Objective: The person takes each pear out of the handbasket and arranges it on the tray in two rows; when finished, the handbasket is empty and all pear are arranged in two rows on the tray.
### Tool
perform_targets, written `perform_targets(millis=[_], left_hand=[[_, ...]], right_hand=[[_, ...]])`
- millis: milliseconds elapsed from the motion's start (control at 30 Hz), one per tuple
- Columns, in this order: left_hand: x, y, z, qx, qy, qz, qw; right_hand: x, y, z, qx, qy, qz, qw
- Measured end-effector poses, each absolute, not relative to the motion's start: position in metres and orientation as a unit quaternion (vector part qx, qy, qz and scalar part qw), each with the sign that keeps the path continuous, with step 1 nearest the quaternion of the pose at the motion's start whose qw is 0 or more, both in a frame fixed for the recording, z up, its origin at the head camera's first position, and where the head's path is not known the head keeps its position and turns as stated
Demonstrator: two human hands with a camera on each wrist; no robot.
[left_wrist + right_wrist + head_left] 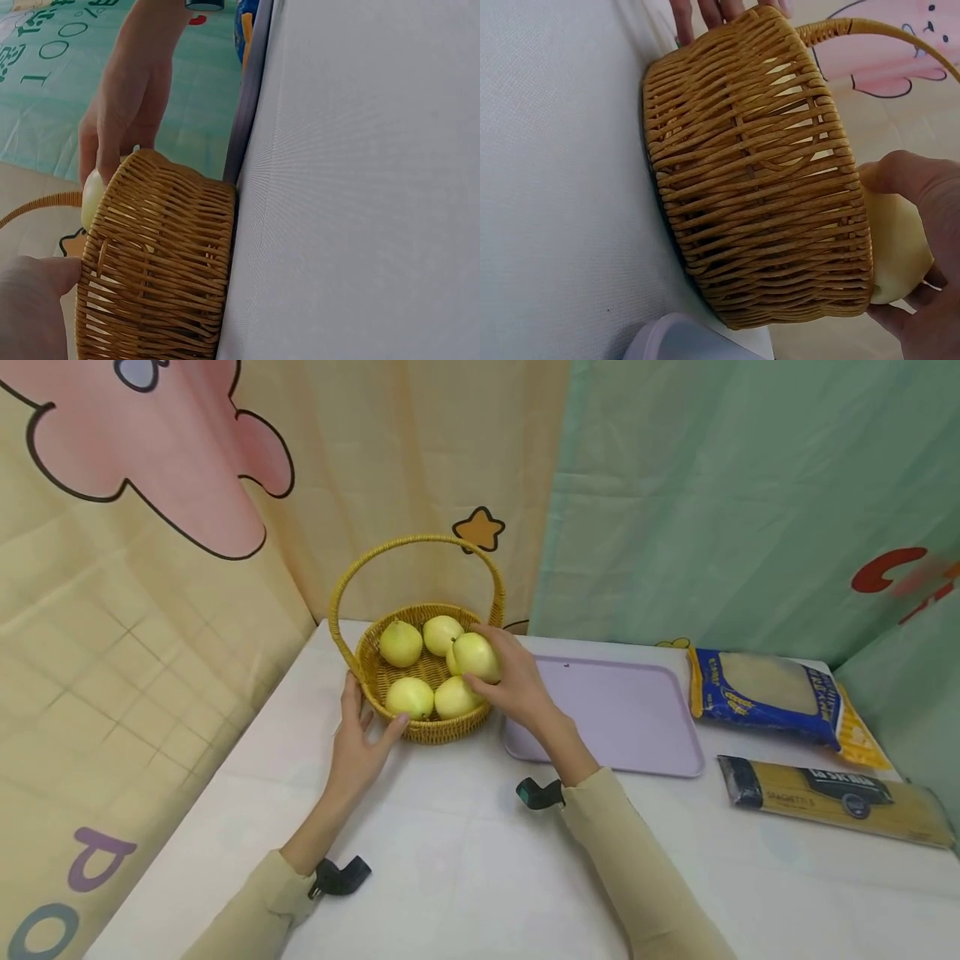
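Observation:
A round wicker basket [442, 732] with a tall arched handle holds several pale yellow-green pears [410, 698]. My right hand [517, 681] grips one pear [477, 657] at the basket's right side, level with the rim and above another pear. In the right wrist view, thumb and fingers curl round that pear [896, 244] beside the rim. My left hand [360, 750] holds the basket's front left side, with the thumb at the rim and the fingers against the outer wall. The left wrist view shows this thumb [56, 275] touching the woven edge.
A flat lilac tray [615, 714] lies just right of the basket. Farther right are a blue and yellow bag [765, 693], an orange packet [862, 735] and a spaghetti pack [832, 799]. Printed curtains [420, 452] hang behind the white table [450, 860].

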State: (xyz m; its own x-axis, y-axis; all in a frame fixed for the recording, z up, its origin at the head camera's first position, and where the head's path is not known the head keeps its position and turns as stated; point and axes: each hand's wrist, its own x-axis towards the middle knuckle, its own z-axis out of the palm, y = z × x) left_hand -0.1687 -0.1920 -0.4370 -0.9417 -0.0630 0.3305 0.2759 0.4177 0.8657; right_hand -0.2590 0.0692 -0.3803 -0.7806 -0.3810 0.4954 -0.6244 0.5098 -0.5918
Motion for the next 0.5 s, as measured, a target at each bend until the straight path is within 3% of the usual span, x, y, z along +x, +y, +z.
perform_targets(millis=[500], left_hand=[[-0.169, -0.191, -0.437, -0.058, -0.823, -0.544, 0.152]], right_hand=[[-0.256, 0.072, -0.371, 0.256, -0.844, 0.423, 0.206]])
